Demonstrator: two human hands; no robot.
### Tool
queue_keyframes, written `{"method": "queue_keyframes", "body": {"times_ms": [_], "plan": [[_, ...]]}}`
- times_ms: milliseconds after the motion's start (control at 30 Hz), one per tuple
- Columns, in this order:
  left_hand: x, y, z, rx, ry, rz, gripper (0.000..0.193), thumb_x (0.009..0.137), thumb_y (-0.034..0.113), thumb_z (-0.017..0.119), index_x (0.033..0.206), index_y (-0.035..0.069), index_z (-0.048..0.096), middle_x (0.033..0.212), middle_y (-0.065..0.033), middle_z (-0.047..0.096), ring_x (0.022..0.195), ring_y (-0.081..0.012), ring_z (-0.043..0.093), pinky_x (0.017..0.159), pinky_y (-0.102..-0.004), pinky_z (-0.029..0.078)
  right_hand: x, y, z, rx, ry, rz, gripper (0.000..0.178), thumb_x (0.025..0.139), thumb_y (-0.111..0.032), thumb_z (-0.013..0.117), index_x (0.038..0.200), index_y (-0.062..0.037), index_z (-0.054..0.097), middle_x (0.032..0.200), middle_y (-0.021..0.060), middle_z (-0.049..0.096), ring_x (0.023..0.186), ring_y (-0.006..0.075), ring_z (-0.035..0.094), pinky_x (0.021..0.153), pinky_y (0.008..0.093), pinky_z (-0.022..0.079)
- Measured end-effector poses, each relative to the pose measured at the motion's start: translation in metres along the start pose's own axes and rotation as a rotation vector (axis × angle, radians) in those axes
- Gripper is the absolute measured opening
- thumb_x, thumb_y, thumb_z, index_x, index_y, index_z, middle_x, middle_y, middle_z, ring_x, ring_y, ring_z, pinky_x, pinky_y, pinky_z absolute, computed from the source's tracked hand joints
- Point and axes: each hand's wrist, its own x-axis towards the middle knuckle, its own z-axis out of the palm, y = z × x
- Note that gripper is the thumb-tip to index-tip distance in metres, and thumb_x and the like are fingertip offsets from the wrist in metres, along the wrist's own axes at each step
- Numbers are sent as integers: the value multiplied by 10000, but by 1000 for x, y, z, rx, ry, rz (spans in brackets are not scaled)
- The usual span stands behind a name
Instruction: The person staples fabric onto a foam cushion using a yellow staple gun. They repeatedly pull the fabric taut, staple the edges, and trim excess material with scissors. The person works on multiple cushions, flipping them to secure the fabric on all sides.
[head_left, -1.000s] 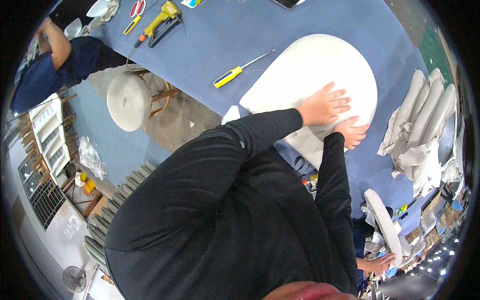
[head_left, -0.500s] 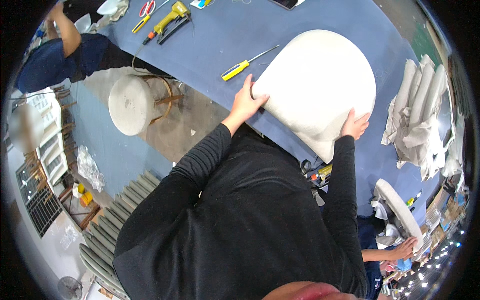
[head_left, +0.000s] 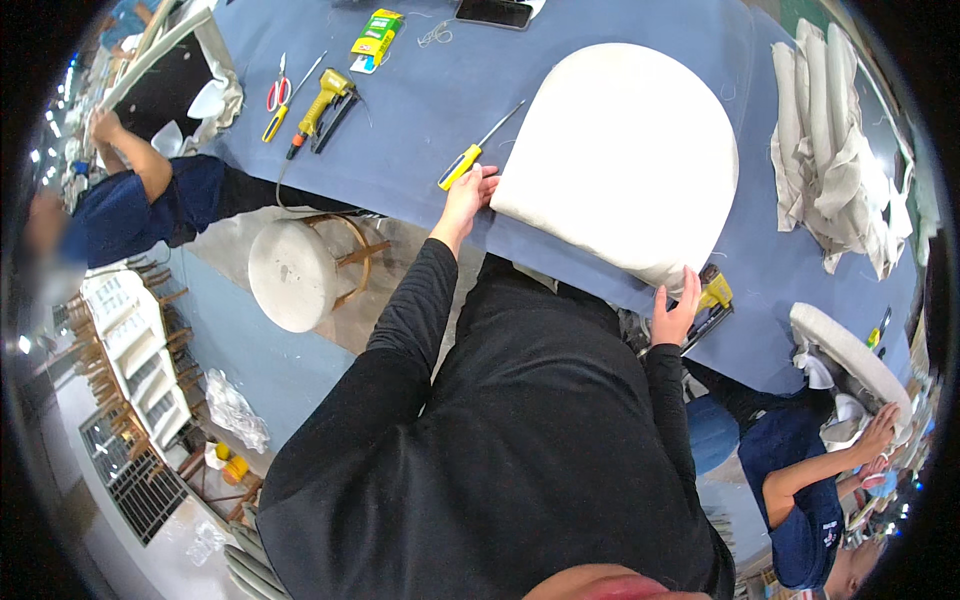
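Half-open, the left hand and right hand touch the near corners of a white cushion lying on the blue counter, where a green-and-yellow packet bears blurred print.

hands well apart, loosely curled, both forearms reaching forward

1 round stool on grey floor; pale wall, perhaps with barred window.

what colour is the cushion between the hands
The cushion is off-white, best seen in head view.
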Motion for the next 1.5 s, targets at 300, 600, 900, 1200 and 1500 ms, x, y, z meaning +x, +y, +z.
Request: {"method": "queue_keyframes", "body": {"times_ms": [300, 600, 900, 1200, 1500], "plan": [[-1, 34, 16, 111, -58, -257, 587, 1215, 493, 413, 1451, 19, 669, 1308, -128, 771, 1188, -234, 717, 1045, -418, 546, -38, -16, 3, -11, -38, -2, 771, 918, -38, 754, 1644, -71, 497, 1719, 269, 393, 1595, 465, 391, 1306, 538, 346], [-90, 221, 173, 718, -532, 855, 387, 962, -5, 796, 1339, 30, 714, 1328, -117, 751, 1245, -269, 740, 1098, -435, 577, 2, -18, -27, 132, 328, 170, 1016, 832, -98, 896, 1708, -96, 380, 1738, 239, 383, 1629, 445, 355, 1341, 539, 299], [-87, 357, 352, 1387, -736, 1724, 485, 711, 236, 907, 1158, 108, 768, 1160, -103, 787, 1177, -346, 718, 1046, -480, 531, 50, -20, -85, 472, 664, 231, 728, 865, -11, 869, 1552, -68, 636, 1555, 143, 681, 1467, 287, 623, 1216, 417, 485], [-152, 310, 357, 1474, -522, 1324, 571, 787, 406, 915, 1151, 5, 737, 1066, -235, 769, 1049, -446, 742, 936, -488, 581, 128, 30, -109, 855, 471, 203, 341, 1094, -200, 727, 1377, -11, 750, 1255, 140, 819, 1191, 204, 755, 1065, 326, 553], [-156, 307, 331, 1158, -809, 930, 631, 1197, 563, 410, 1603, 112, 581, 1539, -197, 671, 1464, -356, 609, 1238, -417, 427, -4, 71, 5, 44, 377, 573, 1028, 757, 52, 847, 1655, -214, 424, 1429, 297, 495, 1253, 533, 624, 1114, 542, 520]]}}
